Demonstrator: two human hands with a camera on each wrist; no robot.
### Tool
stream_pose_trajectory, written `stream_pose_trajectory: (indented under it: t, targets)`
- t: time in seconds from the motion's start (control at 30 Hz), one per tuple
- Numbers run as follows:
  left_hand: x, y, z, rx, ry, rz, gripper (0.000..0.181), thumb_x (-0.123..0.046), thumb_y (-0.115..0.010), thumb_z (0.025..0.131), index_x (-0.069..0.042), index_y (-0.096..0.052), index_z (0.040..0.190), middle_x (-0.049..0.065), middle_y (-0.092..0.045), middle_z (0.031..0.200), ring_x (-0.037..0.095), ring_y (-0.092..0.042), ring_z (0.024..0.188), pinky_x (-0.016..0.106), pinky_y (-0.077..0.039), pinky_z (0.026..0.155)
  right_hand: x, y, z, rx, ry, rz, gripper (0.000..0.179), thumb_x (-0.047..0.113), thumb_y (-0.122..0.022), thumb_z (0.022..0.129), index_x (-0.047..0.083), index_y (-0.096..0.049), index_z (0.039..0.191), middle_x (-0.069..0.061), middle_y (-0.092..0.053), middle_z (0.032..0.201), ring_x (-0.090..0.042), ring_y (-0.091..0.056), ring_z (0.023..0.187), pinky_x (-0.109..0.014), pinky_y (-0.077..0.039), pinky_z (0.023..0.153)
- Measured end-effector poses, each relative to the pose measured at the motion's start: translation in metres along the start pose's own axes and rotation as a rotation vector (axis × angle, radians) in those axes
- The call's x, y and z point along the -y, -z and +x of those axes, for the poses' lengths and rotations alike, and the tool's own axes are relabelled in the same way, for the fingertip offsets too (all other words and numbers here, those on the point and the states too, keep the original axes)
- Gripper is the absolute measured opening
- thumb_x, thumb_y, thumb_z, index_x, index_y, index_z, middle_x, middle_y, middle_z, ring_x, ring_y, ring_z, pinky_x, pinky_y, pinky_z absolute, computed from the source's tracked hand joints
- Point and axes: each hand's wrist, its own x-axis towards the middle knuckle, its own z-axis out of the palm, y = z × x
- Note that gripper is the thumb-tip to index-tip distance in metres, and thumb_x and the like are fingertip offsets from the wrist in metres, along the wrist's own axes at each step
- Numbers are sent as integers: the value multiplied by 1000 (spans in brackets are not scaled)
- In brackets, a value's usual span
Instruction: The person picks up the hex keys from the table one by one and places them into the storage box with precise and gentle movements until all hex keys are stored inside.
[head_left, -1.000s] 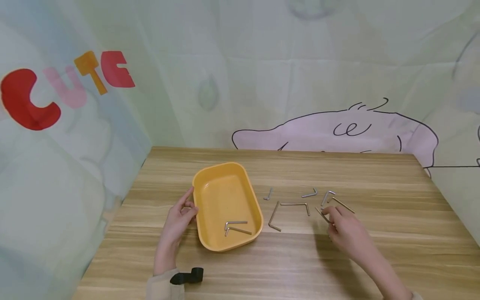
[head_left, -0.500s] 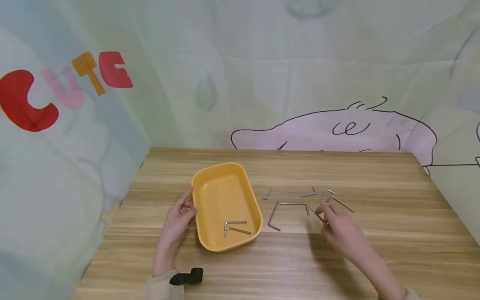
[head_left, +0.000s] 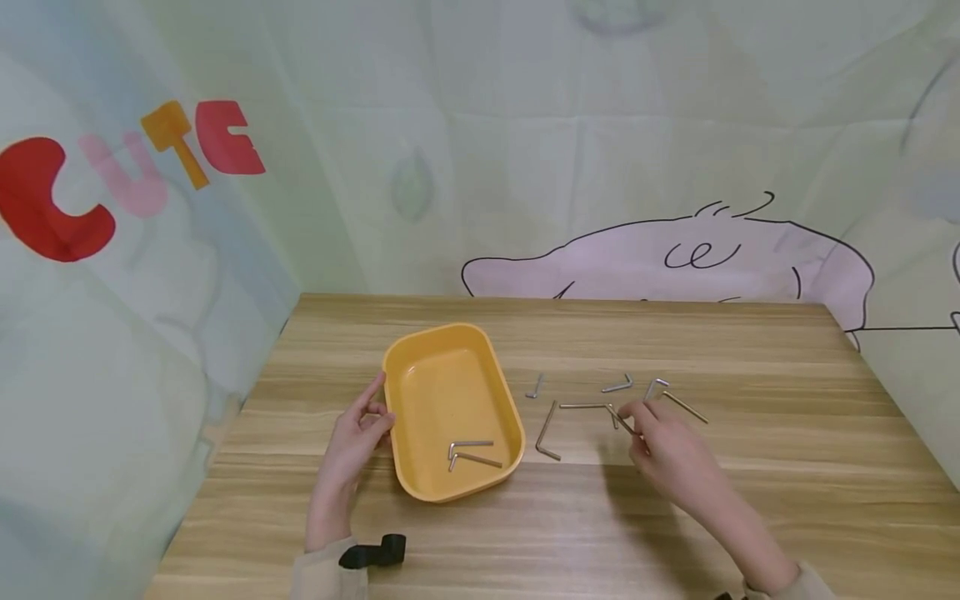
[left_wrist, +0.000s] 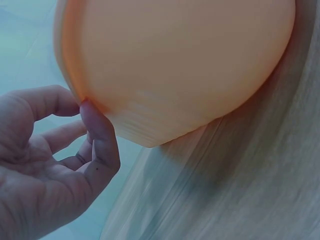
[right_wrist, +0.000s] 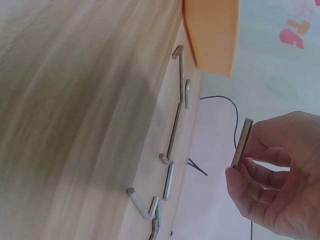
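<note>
In the head view, my left hand (head_left: 356, 437) holds the left rim of a yellow plastic tray (head_left: 453, 330) with thumb and fingertip; the left wrist view shows these fingertips (left_wrist: 95, 112) at the tray wall (left_wrist: 175, 60). Two hex keys (head_left: 476, 443) lie inside, near the tray's front end. My right hand (head_left: 671, 450) pinches another hex key (right_wrist: 242, 142) between thumb and fingers, raised above the table. Beneath its tip lies a bronze-coloured hex key (head_left: 581, 407). A second bronze-coloured hex key (head_left: 547, 431) rests between that one and the tray.
Small silver hex keys (head_left: 618, 386) are scattered along the wooden table (head_left: 525, 550) right of the tray. One more bronze-coloured hex key (head_left: 686, 407) lies behind my right hand. A printed cloth backdrop (head_left: 510, 167) stands along the table's back and left sides.
My right hand has moved left toward the tray, carrying the pinched hex key over the one lying on the table. The left hand and tray have stayed in place.
</note>
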Motion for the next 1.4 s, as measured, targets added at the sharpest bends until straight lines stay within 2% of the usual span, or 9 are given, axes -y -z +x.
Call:
stream_pose_trajectory:
  t: [0.53, 0.67, 0.8, 1.03, 1.4]
  targets:
    - [-1, 0, 0, 0, 9, -7, 65, -2, -52, 95, -22, -30, 152, 2, -42, 99, 4, -48, 70, 21, -51, 70, 15, -6, 18, -2, 36, 25, 34, -6, -65, 68, 8, -64, 99, -1, -58, 83, -8, -51, 67, -20, -40, 52]
    - [-1, 0, 0, -2, 11, -3, 64, -3, -52, 95, -22, -30, 152, 2, -42, 100, 4, -48, 71, 21, -51, 70, 18, -10, 21, -5, 57, 36, 34, -6, -67, 68, 7, -64, 99, -1, -58, 82, -9, -51, 68, -21, -42, 54]
    - [-1, -1, 1, -3, 19, -2, 64, -3, -52, 95, -23, -30, 152, 2, -42, 100, 4, -48, 71, 21, -50, 70, 20, -14, 25, 23, 50, 60, 33, -5, -68, 69, 6, -65, 101, -2, -60, 84, -11, -53, 72, -23, -46, 59]
    - [-2, -1, 0, -8, 27, -10, 64, -2, -52, 95, -22, -30, 152, 1, -42, 98, 4, -48, 70, 21, -50, 70, 28, -18, 32, 69, 15, 92, 34, -2, -69, 72, 7, -64, 104, -4, -63, 87, -10, -58, 71, -19, -47, 56]
    - [0, 0, 0, -3, 10, -1, 64, -3, -53, 95, -21, -30, 152, 1, -41, 98, 5, -48, 68, 21, -51, 69, 43, -27, 40, 37, 50, 95, 31, -2, -71, 72, 8, -65, 101, -3, -62, 84, -8, -55, 68, -17, -46, 56]
